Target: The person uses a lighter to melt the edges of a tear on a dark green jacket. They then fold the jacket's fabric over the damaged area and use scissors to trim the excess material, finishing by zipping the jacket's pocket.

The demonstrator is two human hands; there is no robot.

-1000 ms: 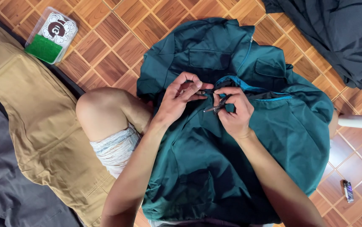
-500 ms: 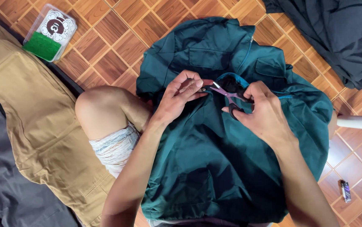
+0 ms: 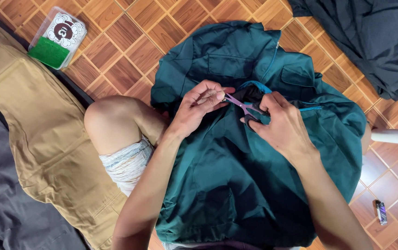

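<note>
At the frame's centre the right hand (image 3: 284,125) has its grip closed through the handles of small purple scissors (image 3: 246,108) — blades pointing at the left hand (image 3: 199,109), whose fingertips pinch something tiny above the teal jacket (image 3: 236,185) on the lap.

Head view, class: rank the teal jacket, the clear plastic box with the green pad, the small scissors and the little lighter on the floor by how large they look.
1. teal jacket
2. clear plastic box
3. small scissors, partly hidden by the right hand
4. lighter

The scissors sit nearer the camera, so ranks 3 and 4 are unsure.
</note>
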